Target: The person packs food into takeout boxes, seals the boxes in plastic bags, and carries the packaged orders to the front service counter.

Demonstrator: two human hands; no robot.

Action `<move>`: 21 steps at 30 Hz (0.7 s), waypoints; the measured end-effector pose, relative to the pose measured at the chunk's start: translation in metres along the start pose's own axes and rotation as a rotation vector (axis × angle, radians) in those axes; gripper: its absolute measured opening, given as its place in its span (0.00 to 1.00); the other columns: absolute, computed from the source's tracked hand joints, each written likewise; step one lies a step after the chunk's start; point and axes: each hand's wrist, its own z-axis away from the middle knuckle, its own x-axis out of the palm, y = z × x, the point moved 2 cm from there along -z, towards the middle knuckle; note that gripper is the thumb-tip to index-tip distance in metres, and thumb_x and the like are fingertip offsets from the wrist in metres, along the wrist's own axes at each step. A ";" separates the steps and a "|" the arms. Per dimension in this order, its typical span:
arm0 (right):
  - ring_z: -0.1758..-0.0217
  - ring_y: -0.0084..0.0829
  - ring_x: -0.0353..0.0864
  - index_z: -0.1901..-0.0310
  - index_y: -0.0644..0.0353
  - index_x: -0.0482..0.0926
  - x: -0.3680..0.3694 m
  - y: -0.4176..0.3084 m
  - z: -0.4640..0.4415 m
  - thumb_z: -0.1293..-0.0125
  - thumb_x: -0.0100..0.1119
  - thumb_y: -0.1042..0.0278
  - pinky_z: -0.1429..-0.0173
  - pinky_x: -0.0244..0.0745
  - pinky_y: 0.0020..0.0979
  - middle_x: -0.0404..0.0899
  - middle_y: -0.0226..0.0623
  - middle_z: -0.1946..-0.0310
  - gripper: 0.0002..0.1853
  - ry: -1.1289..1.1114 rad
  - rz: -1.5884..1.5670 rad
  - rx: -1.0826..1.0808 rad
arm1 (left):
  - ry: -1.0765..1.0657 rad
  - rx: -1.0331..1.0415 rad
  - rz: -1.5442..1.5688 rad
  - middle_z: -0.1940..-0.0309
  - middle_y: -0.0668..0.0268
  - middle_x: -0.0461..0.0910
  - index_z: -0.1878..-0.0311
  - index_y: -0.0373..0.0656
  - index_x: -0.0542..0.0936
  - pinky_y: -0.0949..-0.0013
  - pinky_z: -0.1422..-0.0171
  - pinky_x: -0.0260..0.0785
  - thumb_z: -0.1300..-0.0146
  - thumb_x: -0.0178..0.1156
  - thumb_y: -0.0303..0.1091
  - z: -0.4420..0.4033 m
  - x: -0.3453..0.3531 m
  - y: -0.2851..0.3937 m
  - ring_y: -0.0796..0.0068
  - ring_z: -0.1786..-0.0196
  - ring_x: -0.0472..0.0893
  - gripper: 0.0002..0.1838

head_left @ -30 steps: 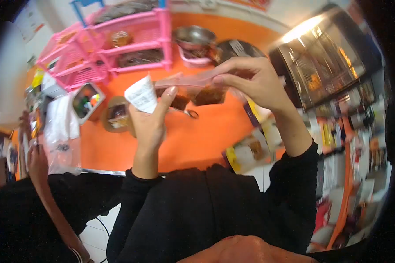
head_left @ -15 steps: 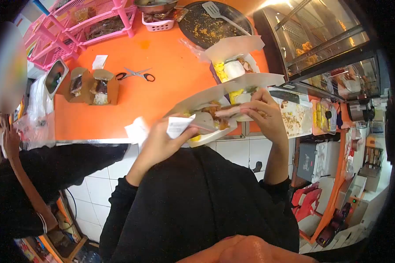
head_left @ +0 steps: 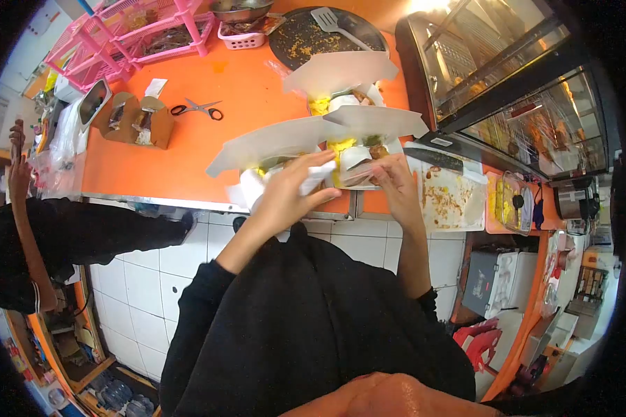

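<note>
My left hand [head_left: 285, 198] is over the left open food box [head_left: 257, 147] at the counter's front edge, a white paper packet [head_left: 314, 178] between its fingers. My right hand [head_left: 395, 182] pinches at the front of a second open box [head_left: 379, 122], its fingertips by the rice and meat; what they hold is too small to tell. Yellow food [head_left: 341, 146] shows in that box. Behind stands a third open box [head_left: 341, 71] with yellow food, rice and meat.
Scissors [head_left: 198, 109] lie on the orange counter [head_left: 167, 167] near brown boxes [head_left: 140, 125]. A round black tray [head_left: 306, 43] holds a spatula [head_left: 334, 26]. A glass cabinet [head_left: 494, 76] and crumb-covered tray [head_left: 452, 198] are right. Another person's arm [head_left: 22, 208] is far left.
The view has swung toward the food boxes. My left hand has moved right over the left box with the white packet. My right hand has moved from the left box to the second one.
</note>
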 end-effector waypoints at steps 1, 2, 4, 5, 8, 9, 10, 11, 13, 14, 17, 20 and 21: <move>0.57 0.22 0.71 0.60 0.62 0.78 -0.001 0.005 -0.001 0.31 0.57 0.68 0.52 0.69 0.24 0.69 0.31 0.62 0.07 0.001 -0.016 -0.022 | -0.100 -0.086 -0.003 0.58 0.52 0.82 0.50 0.38 0.80 0.62 0.54 0.74 0.42 0.68 0.35 -0.006 0.011 -0.003 0.55 0.59 0.83 0.18; 0.57 0.21 0.72 0.59 0.62 0.78 -0.002 0.012 -0.001 0.31 0.57 0.68 0.52 0.69 0.23 0.70 0.30 0.63 0.07 0.004 -0.032 -0.043 | -0.200 -0.173 -0.005 0.60 0.52 0.83 0.51 0.38 0.80 0.63 0.55 0.74 0.41 0.67 0.36 -0.010 0.023 -0.010 0.56 0.61 0.84 0.18; 0.57 0.20 0.73 0.58 0.62 0.77 -0.003 0.021 -0.004 0.32 0.58 0.69 0.53 0.69 0.22 0.72 0.29 0.62 0.07 0.025 -0.151 -0.039 | -0.259 -0.282 0.039 0.65 0.52 0.84 0.52 0.37 0.81 0.65 0.58 0.74 0.40 0.66 0.38 -0.013 0.041 -0.018 0.58 0.64 0.84 0.16; 0.56 0.20 0.74 0.57 0.62 0.77 -0.001 0.022 -0.004 0.33 0.59 0.70 0.54 0.70 0.22 0.74 0.29 0.61 0.07 0.042 -0.254 -0.012 | -0.220 -0.305 0.085 0.67 0.52 0.84 0.54 0.37 0.82 0.66 0.59 0.74 0.39 0.65 0.39 -0.015 0.047 -0.019 0.60 0.65 0.84 0.16; 0.56 0.21 0.78 0.55 0.62 0.76 0.004 0.009 0.000 0.36 0.63 0.73 0.55 0.72 0.22 0.78 0.31 0.59 0.10 0.112 -0.364 0.026 | -0.116 -0.288 0.208 0.72 0.58 0.84 0.59 0.37 0.83 0.68 0.64 0.73 0.41 0.67 0.36 -0.020 0.062 -0.022 0.70 0.72 0.83 0.13; 0.56 0.21 0.79 0.55 0.62 0.75 0.003 0.004 0.002 0.38 0.65 0.73 0.56 0.73 0.22 0.79 0.32 0.58 0.11 0.138 -0.366 0.033 | -0.122 -0.284 0.223 0.72 0.59 0.85 0.59 0.37 0.83 0.69 0.65 0.73 0.41 0.68 0.35 -0.021 0.067 -0.026 0.72 0.72 0.83 0.12; 0.57 0.21 0.79 0.54 0.62 0.75 0.002 0.017 0.003 0.39 0.66 0.74 0.56 0.73 0.22 0.79 0.33 0.59 0.13 0.136 -0.345 0.037 | -0.128 -0.282 0.239 0.72 0.60 0.85 0.60 0.37 0.83 0.69 0.65 0.73 0.42 0.68 0.34 -0.021 0.071 -0.030 0.74 0.72 0.82 0.12; 0.57 0.22 0.80 0.54 0.62 0.74 0.002 0.041 0.005 0.40 0.67 0.75 0.56 0.74 0.22 0.80 0.34 0.59 0.14 0.134 -0.324 0.043 | -0.139 -0.305 0.233 0.72 0.61 0.85 0.60 0.37 0.83 0.70 0.65 0.73 0.43 0.69 0.34 -0.023 0.072 -0.029 0.75 0.72 0.82 0.11; 0.58 0.22 0.81 0.52 0.63 0.73 0.000 0.057 0.008 0.41 0.68 0.75 0.56 0.75 0.23 0.80 0.35 0.60 0.17 0.140 -0.287 0.066 | -0.162 -0.353 0.219 0.72 0.62 0.85 0.61 0.37 0.84 0.71 0.64 0.73 0.44 0.70 0.33 -0.027 0.072 -0.027 0.78 0.71 0.82 0.11; 0.58 0.22 0.81 0.51 0.63 0.73 -0.001 0.058 0.010 0.41 0.67 0.75 0.56 0.75 0.23 0.80 0.35 0.61 0.18 0.148 -0.270 0.080 | -0.177 -0.361 0.221 0.71 0.62 0.85 0.61 0.37 0.83 0.72 0.64 0.73 0.44 0.70 0.33 -0.029 0.074 -0.029 0.78 0.71 0.82 0.11; 0.59 0.22 0.80 0.47 0.63 0.71 -0.003 0.055 0.010 0.41 0.67 0.75 0.55 0.75 0.23 0.80 0.34 0.62 0.21 0.186 -0.280 0.086 | -0.200 -0.359 0.243 0.71 0.63 0.85 0.61 0.37 0.83 0.73 0.64 0.72 0.44 0.69 0.33 -0.030 0.081 -0.036 0.79 0.71 0.81 0.11; 0.59 0.21 0.79 0.43 0.63 0.69 -0.007 0.051 0.010 0.40 0.66 0.76 0.55 0.75 0.23 0.77 0.32 0.63 0.24 0.149 -0.343 0.064 | -0.205 -0.357 0.271 0.70 0.64 0.85 0.60 0.38 0.83 0.72 0.63 0.72 0.42 0.67 0.32 -0.031 0.088 -0.041 0.80 0.70 0.81 0.10; 0.59 0.21 0.78 0.41 0.63 0.69 -0.009 0.051 0.011 0.40 0.65 0.77 0.54 0.75 0.23 0.76 0.32 0.63 0.25 0.123 -0.367 0.058 | -0.230 -0.394 0.266 0.69 0.64 0.85 0.59 0.38 0.83 0.72 0.61 0.72 0.41 0.67 0.31 -0.029 0.087 -0.043 0.80 0.69 0.81 0.09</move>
